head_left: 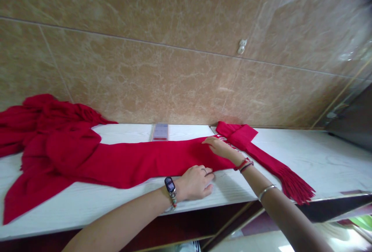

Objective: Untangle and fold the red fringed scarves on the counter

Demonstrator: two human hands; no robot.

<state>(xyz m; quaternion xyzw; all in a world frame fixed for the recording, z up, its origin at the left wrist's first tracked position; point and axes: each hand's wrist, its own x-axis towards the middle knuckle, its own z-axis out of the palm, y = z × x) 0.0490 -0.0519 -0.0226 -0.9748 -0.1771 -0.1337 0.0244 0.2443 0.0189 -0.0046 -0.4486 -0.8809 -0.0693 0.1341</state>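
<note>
The red scarf [145, 163] lies spread along the white surface [87, 201], probably light, soft and limp, best taken by its edges. The left hand [194, 182] rests at its near edge, fingers loosely spread, gripping nothing; the right hand [222, 148] bends over it, any pinch unclear.

Across the surface [310, 153] before me runs the scarf [145, 163], its left side reaching the heap of cloth [58, 124] at my far left! My left hand [196, 182] sits at the scarf's near edge; my right hand [220, 147] rests on it, farther back, towards its right end. Behind the scarf's middle, by the wall [174, 81], lies the flat packet [160, 132]. Just right of my right hand, the folded strip [269, 163] slants from wallside to the surface's near edge. Above, right of centre, the small figure [241, 46] sits on the wall!
</note>
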